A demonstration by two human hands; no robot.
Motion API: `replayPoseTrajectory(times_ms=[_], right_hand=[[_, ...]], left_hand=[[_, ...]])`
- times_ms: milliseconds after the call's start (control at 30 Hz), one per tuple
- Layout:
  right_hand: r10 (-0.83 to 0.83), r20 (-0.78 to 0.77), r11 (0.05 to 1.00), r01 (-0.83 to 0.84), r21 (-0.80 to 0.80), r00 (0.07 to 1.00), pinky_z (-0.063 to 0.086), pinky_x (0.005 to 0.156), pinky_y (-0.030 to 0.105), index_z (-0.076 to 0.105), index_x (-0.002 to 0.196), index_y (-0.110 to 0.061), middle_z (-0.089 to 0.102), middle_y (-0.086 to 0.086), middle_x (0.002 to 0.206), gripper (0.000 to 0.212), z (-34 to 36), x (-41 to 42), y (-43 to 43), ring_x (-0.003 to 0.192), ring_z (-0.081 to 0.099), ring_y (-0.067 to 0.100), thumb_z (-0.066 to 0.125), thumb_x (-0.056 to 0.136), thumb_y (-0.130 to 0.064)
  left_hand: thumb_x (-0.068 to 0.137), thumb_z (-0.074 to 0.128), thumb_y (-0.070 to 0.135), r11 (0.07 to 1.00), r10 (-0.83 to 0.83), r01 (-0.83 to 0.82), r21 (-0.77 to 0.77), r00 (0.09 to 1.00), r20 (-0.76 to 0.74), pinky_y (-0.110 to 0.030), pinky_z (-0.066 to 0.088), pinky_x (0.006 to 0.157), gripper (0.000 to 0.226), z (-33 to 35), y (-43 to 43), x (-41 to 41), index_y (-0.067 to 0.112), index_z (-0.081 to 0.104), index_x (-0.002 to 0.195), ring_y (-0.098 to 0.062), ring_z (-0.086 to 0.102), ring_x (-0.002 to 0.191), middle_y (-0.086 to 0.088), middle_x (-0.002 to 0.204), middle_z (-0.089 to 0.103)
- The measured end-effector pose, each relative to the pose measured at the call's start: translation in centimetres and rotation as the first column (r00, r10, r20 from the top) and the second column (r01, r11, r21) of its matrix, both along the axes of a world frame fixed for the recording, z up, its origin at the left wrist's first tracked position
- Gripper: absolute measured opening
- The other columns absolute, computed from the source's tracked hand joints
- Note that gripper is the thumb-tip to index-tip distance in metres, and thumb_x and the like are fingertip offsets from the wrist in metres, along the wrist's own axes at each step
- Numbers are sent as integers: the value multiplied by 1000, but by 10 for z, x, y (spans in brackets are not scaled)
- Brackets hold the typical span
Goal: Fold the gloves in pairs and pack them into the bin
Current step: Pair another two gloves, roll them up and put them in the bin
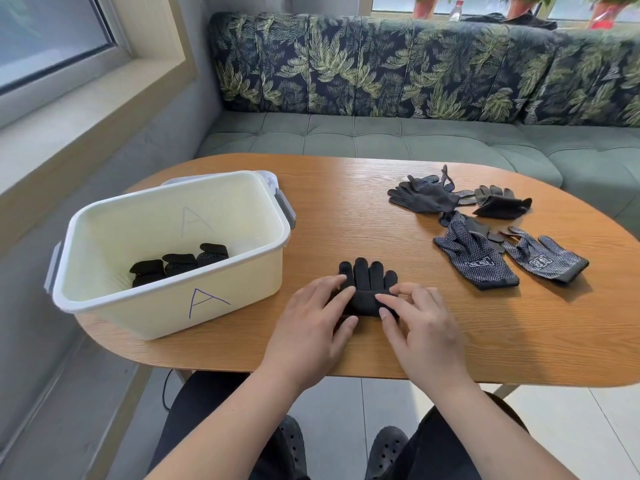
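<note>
A stacked pair of black gloves (pixel 367 277) lies on the wooden table (pixel 346 209) in front of me, fingers pointing away, its cuff end rolled up. My left hand (pixel 311 327) and my right hand (pixel 419 327) both pinch that rolled cuff part from either side. The cream bin (pixel 166 303), marked with a letter A, stands at the left and holds three folded dark glove bundles (pixel 180 265). More loose gloves lie at the right: two dotted navy gloves (pixel 478 258) and a black heap (pixel 429 197).
A folded black glove (pixel 500 204) lies at the far right of the heap. A green sofa (pixel 398 133) with leaf-print cushions runs behind the table. A window sill is at the left. My knees and shoes show below the table edge.
</note>
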State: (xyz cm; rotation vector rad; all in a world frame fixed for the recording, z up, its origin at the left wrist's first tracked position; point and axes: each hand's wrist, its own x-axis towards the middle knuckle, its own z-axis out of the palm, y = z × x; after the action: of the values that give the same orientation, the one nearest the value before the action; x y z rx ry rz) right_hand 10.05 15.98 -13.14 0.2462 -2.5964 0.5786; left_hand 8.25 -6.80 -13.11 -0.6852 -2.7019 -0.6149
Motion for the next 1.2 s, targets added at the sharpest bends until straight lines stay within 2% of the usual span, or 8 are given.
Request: replayPoseTrajectory(times_ms=[133,400,567,700,933,1033,1100,1200], right_hand=[[35,-75,995,-28,101,997,51,99,40,79,124,-19,70,-11,137,26,-3,3,-3,122,59,19,65,103,-26],[-17,-117,992,31,121,993,51,93,41,82,117,-22,76,-10,127,27,-10,-1,-5,112,68,22,64,100,-32],[-13,-87,994,23,109,996,52,98,43,80,121,-21,75,-8,129,30,-10,1,-4,120,65,22,66,98,-35],[5,-25,996,-3,88,1000,53,99,42,78,122,-22,74,-11,130,33,-7,-1,-3,121,62,19,70,93,-37],[68,98,998,-66,-23,993,52,103,41,70,131,-29,68,-21,129,45,1,-1,1,126,55,9,76,87,-27],[57,108,994,-47,-96,993,54,95,36,72,129,-32,66,-27,116,45,6,1,0,116,56,4,79,87,-21],[48,134,981,-21,-194,990,51,83,24,73,127,-37,60,-29,108,43,10,4,1,96,59,-2,80,88,-21],[91,187,936,-20,-352,978,47,75,18,72,126,-46,62,-20,105,42,12,5,4,82,64,7,79,91,-24]], left_hand=[[111,50,44,997,-69,67,-38,996,-59,-39,39,119,45,-1,1,4,21,61,148,-18,46,147,5,158,53],[108,47,47,998,-34,34,-54,999,8,-42,39,120,47,-6,3,-3,25,63,147,-17,47,147,9,157,56],[109,50,44,998,-40,39,-51,999,-18,-44,37,122,45,-5,3,0,24,63,147,-19,45,149,4,157,55],[106,53,44,999,-24,24,-26,1000,14,-43,38,121,45,-3,3,-1,26,62,147,-17,45,147,8,151,59],[105,59,32,997,16,-21,68,997,72,-38,43,114,42,5,-2,1,26,56,146,-12,48,138,12,141,62],[106,60,32,991,20,-32,129,996,89,-38,46,109,37,6,-3,1,26,58,143,-11,51,133,13,135,64],[107,59,35,983,31,-52,176,993,115,-36,46,107,36,8,-4,2,28,59,142,-9,53,130,14,131,64],[107,58,40,964,48,-88,253,986,161,-30,48,104,33,12,-7,4,34,61,139,-4,54,122,16,123,61]])
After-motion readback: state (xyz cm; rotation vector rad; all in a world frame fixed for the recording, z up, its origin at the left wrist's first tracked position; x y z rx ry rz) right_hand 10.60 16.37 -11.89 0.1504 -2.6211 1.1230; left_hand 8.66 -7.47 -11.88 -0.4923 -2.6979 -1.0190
